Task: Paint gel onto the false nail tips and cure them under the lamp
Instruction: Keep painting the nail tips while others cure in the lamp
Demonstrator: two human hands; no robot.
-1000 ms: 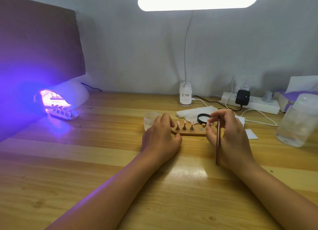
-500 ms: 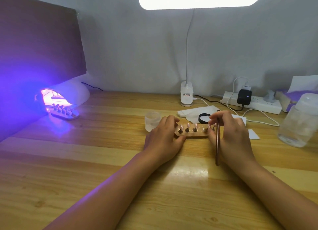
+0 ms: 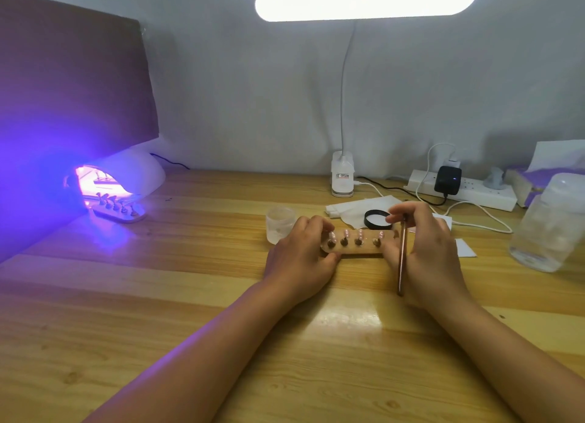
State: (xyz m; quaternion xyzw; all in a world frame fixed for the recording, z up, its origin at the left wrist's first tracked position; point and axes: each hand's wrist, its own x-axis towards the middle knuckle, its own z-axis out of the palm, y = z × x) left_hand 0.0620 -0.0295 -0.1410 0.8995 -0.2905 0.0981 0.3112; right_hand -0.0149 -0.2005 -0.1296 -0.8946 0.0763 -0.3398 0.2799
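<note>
False nail tips [image 3: 346, 233]: four show, pale pink, each upright on a dark peg set in a row along a wooden holder [image 3: 351, 250]. A fifth cannot be made out behind the right hand.

Wooden holder: over the table [image 3: 190, 296], tilted so that its top faces the viewer; whether it touches the table cannot be told.

Left hand [image 3: 297, 258]: fingers curled round the holder's left end, thumb on the near edge.

Right hand [image 3: 427, 251]: thumb and fingers closed on the holder's right end. It also holds a thin brush [image 3: 402, 258], which lies along the hand, pointing away from the viewer.

Small clear jar [image 3: 280, 223]: just left of the holder, behind the left hand.

Black ring lid [image 3: 376, 218]: just behind the holder, on a white wipe [image 3: 351, 210].

Desk lamp [image 3: 342, 177]: behind the holder, lit bar overhead.

Curing lamp [image 3: 139, 175]: far left of the holder, glowing violet. A second holder [image 3: 122, 213] with tips lies at its mouth.

Power strip [image 3: 474, 194]: behind the holder, to the right.

Clear bottle [image 3: 550, 229]: well right of the holder.
</note>
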